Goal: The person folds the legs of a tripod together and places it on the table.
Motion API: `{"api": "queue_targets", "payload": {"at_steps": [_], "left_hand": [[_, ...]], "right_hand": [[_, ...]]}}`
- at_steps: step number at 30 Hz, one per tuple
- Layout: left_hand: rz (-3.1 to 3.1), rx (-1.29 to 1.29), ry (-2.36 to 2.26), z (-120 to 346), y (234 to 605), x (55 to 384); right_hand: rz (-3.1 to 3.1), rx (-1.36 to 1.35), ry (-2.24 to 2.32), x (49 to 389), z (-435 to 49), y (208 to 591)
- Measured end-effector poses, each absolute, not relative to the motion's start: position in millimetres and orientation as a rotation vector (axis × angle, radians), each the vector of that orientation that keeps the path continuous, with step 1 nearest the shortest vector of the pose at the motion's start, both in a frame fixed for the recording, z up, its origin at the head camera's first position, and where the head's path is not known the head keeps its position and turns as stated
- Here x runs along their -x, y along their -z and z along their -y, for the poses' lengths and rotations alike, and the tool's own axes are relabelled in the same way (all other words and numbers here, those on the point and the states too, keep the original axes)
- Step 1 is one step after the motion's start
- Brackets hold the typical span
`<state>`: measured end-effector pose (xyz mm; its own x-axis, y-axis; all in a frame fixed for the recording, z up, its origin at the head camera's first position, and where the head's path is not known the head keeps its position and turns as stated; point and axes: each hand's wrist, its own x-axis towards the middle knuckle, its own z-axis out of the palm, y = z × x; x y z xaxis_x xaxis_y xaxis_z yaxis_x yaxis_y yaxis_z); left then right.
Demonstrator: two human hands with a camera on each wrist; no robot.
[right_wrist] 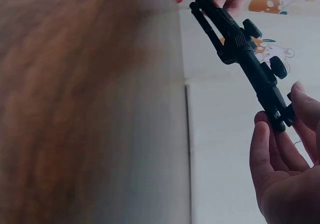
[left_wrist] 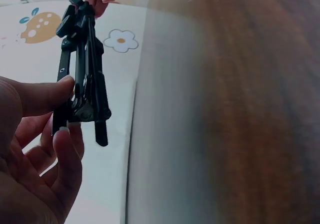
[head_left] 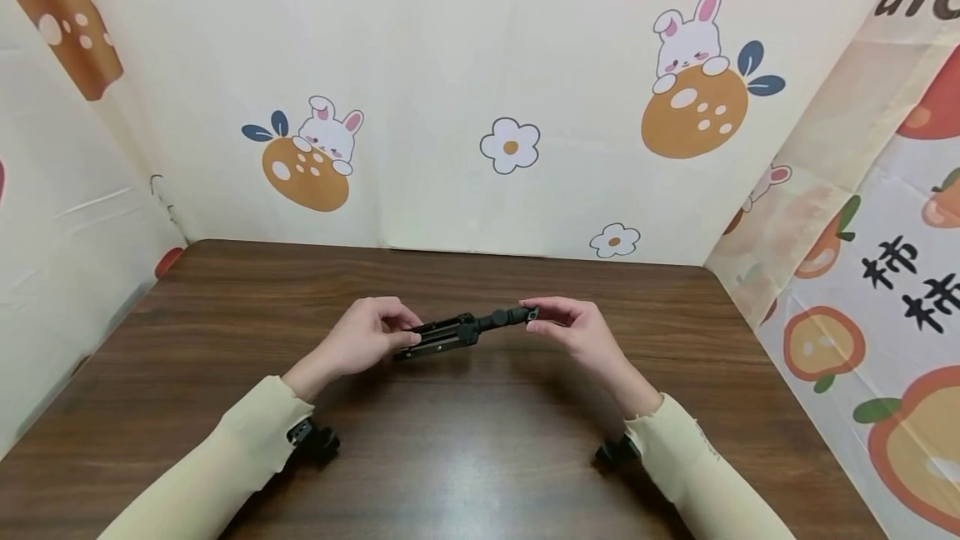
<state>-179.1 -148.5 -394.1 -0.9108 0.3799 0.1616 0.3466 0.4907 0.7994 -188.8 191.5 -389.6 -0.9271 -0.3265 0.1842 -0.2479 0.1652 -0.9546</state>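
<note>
A small black tripod (head_left: 468,329) with its legs folded together is held between both hands above the table. The left hand (head_left: 369,335) pinches the leg end, its thumb (left_wrist: 47,96) lying along one leg and the fingers beneath. At the opposite end, the right hand (head_left: 564,325) holds the head of the tripod between thumb and fingertips. Two round knobs (right_wrist: 278,67) stick out from the side of the tripod's column in the right wrist view. The folded legs spread slightly apart at their tips in the left wrist view.
A dark brown wooden table (head_left: 465,440) lies under the hands. Behind it hangs a pale curtain (head_left: 450,40) printed with rabbits, fruit and flowers, with more printed cloth (head_left: 885,323) at the right. A black wrist camera (head_left: 313,440) is strapped below the left sleeve, another (head_left: 617,452) below the right.
</note>
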Motion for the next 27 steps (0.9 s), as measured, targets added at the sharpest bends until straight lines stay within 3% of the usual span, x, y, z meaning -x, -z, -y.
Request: {"api": "queue_targets", "payload": {"at_steps": [27], "left_hand": [[-2.770, -0.675, -1.264, 143, 409, 185]], "right_hand": [[-2.468, 0.514, 1.308, 200, -198, 412]]}}
